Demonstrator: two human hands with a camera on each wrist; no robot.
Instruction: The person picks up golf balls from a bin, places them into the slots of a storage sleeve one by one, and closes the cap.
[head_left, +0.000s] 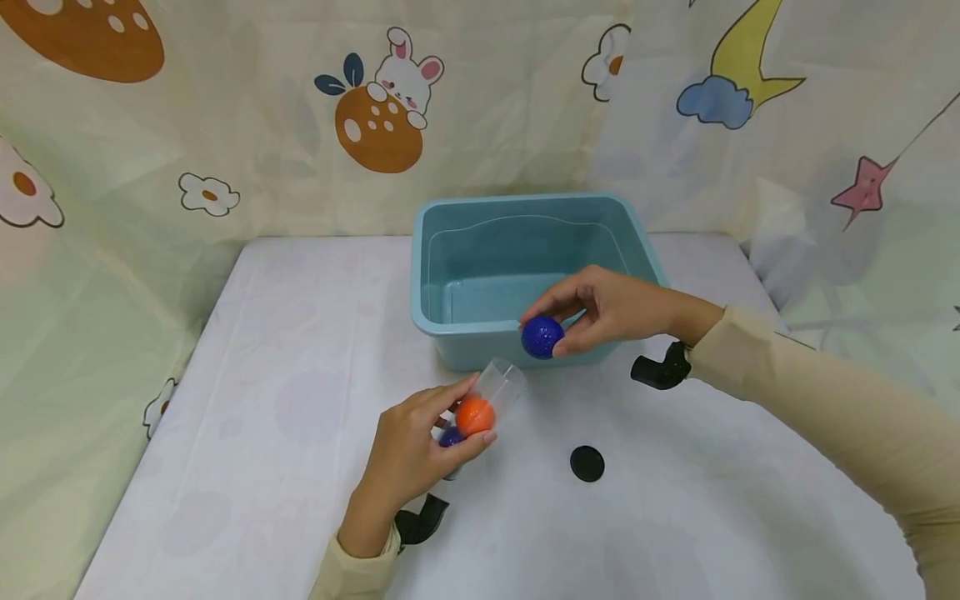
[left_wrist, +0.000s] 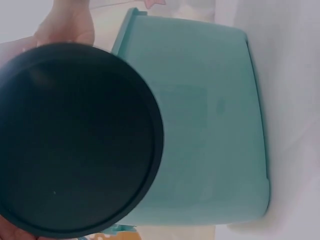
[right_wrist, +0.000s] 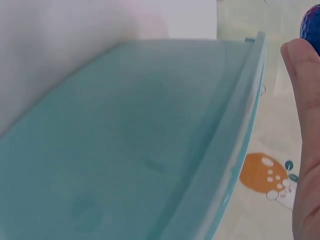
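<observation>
My left hand (head_left: 408, 446) grips a clear plastic tube (head_left: 504, 383), tilted with its upper end toward the bin. Inside the tube an orange ball (head_left: 476, 415) sits above a blue ball (head_left: 452, 437), partly hidden by the fingers. A large black round end (left_wrist: 75, 140) of the tube fills much of the left wrist view. Between thumb and fingertips, my right hand (head_left: 618, 304) pinches a dimpled dark blue golf ball (head_left: 542, 337), held above and to the right of the tube's upper end. The same ball (right_wrist: 312, 30) shows at the fingertips in the right wrist view.
Behind the hands stands a blue-green plastic bin (head_left: 442, 329), its front rim partly overlapped by the right hand. On the white-covered table (head_left: 285, 400) lies a flat black disc (head_left: 587, 463), right of the left hand. A printed cloth (head_left: 517, 108) hangs behind.
</observation>
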